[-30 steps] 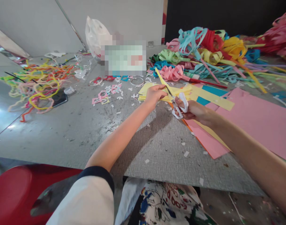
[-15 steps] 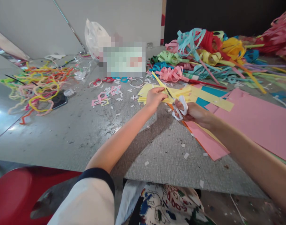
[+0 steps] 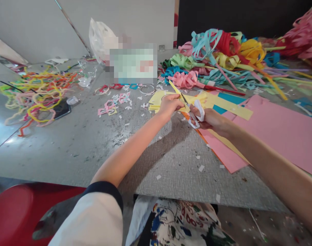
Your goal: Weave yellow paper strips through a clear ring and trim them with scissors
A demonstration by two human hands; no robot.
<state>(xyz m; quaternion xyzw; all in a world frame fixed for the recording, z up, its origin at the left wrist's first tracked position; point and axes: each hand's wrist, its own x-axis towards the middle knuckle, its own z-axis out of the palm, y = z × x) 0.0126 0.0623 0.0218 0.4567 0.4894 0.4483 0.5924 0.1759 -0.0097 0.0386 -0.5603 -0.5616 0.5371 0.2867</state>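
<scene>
- Since half a second ago, both hands have barely moved; the view has slid a little, leaving the tabletop things slightly further left.
- Left hand (image 3: pixel 168 105) pinches a narrow yellow paper strip (image 3: pixel 173 86) between thumb and fingers; its free end points up and away, over the table (image 3: pixel 107 136).
- Right hand (image 3: pixel 207 118) is closed around the white handles of a pair of scissors (image 3: pixel 201 110), blades aimed at the strip, close by the left fingertips; I cannot tell how wide the blades are parted.
- Yellow paper pieces (image 3: pixel 154 99) lie under and beside the left hand.
- Right of them spread pink paper sheets (image 3: pixel 284 126) and a blue sheet (image 3: pixel 229 100).
- Behind stand heaped paper-ribbon bows (image 3: pixel 185 79).
- Pipe cleaners (image 3: pixel 61 89) tangle at far left, partly over a dark phone (image 3: pixel 62 111).
- Small white paper scraps (image 3: pixel 201 168) dot the tabletop.
</scene>
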